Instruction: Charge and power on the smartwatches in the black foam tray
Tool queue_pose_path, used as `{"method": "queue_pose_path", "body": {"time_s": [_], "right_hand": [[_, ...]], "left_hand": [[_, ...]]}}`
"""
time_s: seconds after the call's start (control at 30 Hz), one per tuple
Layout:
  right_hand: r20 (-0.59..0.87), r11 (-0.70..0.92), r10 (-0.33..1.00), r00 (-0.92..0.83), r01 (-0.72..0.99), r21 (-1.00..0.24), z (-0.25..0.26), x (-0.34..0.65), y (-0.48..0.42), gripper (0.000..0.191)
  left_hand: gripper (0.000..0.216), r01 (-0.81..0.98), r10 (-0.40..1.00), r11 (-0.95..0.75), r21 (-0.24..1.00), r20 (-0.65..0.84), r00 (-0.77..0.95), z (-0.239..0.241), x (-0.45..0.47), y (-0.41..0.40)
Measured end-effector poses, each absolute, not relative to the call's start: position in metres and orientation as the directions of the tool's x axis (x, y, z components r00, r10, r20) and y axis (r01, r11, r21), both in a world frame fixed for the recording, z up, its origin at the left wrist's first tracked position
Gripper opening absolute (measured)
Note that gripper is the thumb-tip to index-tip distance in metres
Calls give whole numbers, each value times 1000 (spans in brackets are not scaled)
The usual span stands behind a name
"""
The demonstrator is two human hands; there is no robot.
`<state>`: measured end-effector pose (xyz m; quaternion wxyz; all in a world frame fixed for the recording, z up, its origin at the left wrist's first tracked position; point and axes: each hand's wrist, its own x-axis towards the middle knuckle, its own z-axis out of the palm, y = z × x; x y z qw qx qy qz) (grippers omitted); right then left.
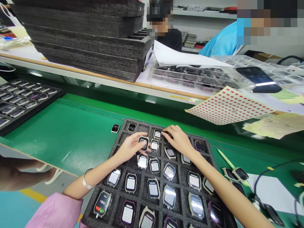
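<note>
A black foam tray (163, 125) with a grid of pockets lies in front of me, holding many smartwatch bodies without straps. My left hand (131, 147) is closed on a smartwatch (143, 143), thumb over its lit face, above the upper left part of the tray. My right hand (177, 139) reaches over the tray from the right. Its fingertips are closed at the right edge of another smartwatch (157, 134) with a white screen. Just below that lies a third white-screened watch (154, 145), close to my left fingertips. A red-and-green call screen shows on a watch (103, 203) at lower left.
A lone smartwatch (115, 128) lies on the green mat (78, 126). Another filled tray (21, 101) stands at far left. Stacked black foam (90, 47) and clear plastic trays (190, 76) occupy the shelf. A green pen (225, 158), loose watches and cables lie right. Two people sit opposite.
</note>
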<state>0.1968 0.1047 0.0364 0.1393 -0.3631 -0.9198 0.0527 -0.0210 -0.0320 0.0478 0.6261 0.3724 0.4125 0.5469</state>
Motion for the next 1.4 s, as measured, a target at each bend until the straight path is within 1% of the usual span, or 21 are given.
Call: {"method": "queue_pose_path", "body": {"time_s": [0.1, 0.2, 0.27, 0.37, 0.47, 0.5, 0.53, 0.57, 0.6, 0.63, 0.67, 0.7, 0.8, 0.87, 0.9, 1.0, 1.13, 1.27, 1.4], "right_hand": [[187, 696, 718, -670, 693, -190, 39, 212, 105, 26], [168, 662, 749, -641, 714, -228, 32, 220, 104, 24], [171, 630, 775, -608, 726, -277, 25, 220, 104, 26], [188, 575, 815, -548, 729, -370, 20, 217, 106, 34], [208, 559, 823, -528, 689, -461, 29, 214, 105, 38], [221, 563, 818, -532, 658, -501, 34, 213, 102, 39], [233, 556, 815, -531, 601, -574, 41, 211, 97, 38], [231, 524, 818, -527, 519, -675, 48, 210, 92, 36], [207, 454, 829, -520, 409, -792, 54, 209, 86, 34], [159, 345, 844, -512, 292, -892, 60, 208, 81, 32], [99, 226, 856, -507, 194, -955, 65, 207, 75, 30], [37, 115, 862, -506, 122, -986, 68, 206, 71, 30], [-82, -87, 837, -541, 17, -996, 73, 205, 64, 40], [-111, -192, 797, -594, -75, -979, 72, 207, 63, 48], [-112, -230, 782, -613, -117, -966, 71, 208, 62, 49], [-93, -268, 774, -626, -191, -944, 69, 214, 61, 46], [-105, -310, 754, -648, -211, -927, 65, 222, 59, 42], [-122, -412, 658, -743, -219, -884, 59, 222, 58, 45], [-93, -511, 565, -820, -258, -820, 56, 218, 53, 44]], "left_hand": [[51, -372, 993, 118, 921, -108, 47, 47, -21, -32], [51, -360, 994, 111, 926, -102, 43, 46, -20, -31], [51, -352, 993, 115, 929, -105, 49, 47, -18, -30], [53, -329, 993, 115, 937, -104, 53, 49, -16, -29], [53, -277, 995, 95, 956, -93, 22, 56, -15, -29], [52, -253, 996, 89, 963, -91, 5, 59, -15, -28], [52, -228, 996, 86, 970, -91, -10, 61, -14, -27], [51, -204, 996, 84, 975, -90, -21, 64, -13, -26], [52, -185, 996, 83, 979, -89, -24, 67, -11, -24], [52, -172, 996, 79, 982, -84, -21, 68, -9, -22], [53, -165, 997, 74, 984, -77, -13, 69, -6, -19], [53, -162, 998, 67, 985, -68, -5, 69, -3, -16], [53, -151, 999, 30, 988, -32, -11, 64, 8, -7], [52, -128, 1000, 15, 992, -19, -25, 59, 13, -3], [52, -116, 999, 15, 993, -18, -29, 56, 14, -2], [52, -100, 998, 42, 994, -46, -34, 50, 16, -2], [51, -87, 993, 101, 991, -106, -57, 50, 15, -6], [49, -72, 987, 158, 985, -160, -21, 53, 18, -11], [45, -63, 988, 138, 988, -142, -59, 54, 19, -15]]}}
